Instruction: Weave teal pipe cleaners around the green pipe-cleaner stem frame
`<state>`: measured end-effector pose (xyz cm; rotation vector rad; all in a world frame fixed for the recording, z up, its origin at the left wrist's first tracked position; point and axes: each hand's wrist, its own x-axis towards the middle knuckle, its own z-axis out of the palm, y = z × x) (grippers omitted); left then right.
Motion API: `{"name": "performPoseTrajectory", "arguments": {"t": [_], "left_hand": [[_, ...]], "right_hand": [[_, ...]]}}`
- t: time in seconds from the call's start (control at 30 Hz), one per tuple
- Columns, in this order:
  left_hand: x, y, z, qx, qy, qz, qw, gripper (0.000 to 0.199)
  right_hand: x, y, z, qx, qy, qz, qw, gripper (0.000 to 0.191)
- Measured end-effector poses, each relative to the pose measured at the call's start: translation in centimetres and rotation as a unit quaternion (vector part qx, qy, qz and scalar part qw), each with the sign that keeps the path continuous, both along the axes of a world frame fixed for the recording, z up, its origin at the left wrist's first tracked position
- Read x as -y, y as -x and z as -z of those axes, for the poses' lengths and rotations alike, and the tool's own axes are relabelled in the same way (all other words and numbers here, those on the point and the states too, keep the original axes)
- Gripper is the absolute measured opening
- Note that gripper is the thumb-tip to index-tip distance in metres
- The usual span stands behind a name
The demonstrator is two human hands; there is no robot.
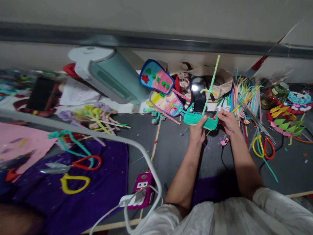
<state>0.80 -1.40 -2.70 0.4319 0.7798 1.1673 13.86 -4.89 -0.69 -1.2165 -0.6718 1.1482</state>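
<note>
Left hand point(197, 133) gripping teal piece point(195, 120), right hand point(229, 123) at its end; right grip unclear

Plain greyish wall point(156, 16) in front of me, dark band point(156, 43) with slight sheen running straight across, paler strip point(49, 56) underneath. My tabletop point(171, 150) dark grey, thin tan strips point(156, 138) on it. Light kinda dim tbh, tabletop goes pretty shadowy right by me.

Over the dark grey worktop point(168, 147), bare forearms point(184, 178) stretch from near edge toward far edge; left hand point(198, 132) clasps, thumb uppermost; right hand point(230, 124) curls its fingers.
</note>
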Motion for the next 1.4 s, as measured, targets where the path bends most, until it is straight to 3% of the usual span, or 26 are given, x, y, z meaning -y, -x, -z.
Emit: {"name": "performPoseTrajectory", "arguments": {"t": [0.17,0.43,0.67,0.9,1.1,1.3,1.4], "left_hand": [[-0.1,0.0,0.2,-0.002,0.024,-0.008,1.000,0.047],[-0.3,0.1,0.5,-0.004,0.034,-0.016,0.999,0.047],[-1.4,1.6,0.7,-0.004,0.010,-0.005,1.000,0.053],[-3.0,3.5,1.1,-0.045,-0.008,-0.006,0.999,0.043],[-2.9,3.3,0.6,-0.038,-0.003,-0.021,0.999,0.040],[-2.8,3.0,0.7,-0.026,-0.004,-0.026,0.999,0.041],[-2.8,2.9,0.8,-0.027,-0.008,-0.033,0.999,0.042]], "right_hand": [[-0.5,0.3,0.6,0.047,0.010,0.057,0.997,0.041],[-0.2,-0.3,0.5,0.083,0.019,-0.005,0.996,0.038],[-0.2,-0.7,0.5,0.083,0.018,0.048,0.995,0.027],[-0.3,-0.9,0.7,0.056,0.031,0.062,0.996,0.033],[-0.3,-0.3,0.9,0.089,0.020,0.028,0.995,0.037],[-0.6,-0.3,1.9,0.121,0.012,0.035,0.992,0.039],[-0.5,-0.3,1.6,0.178,-0.005,0.061,0.982,0.035]]}}
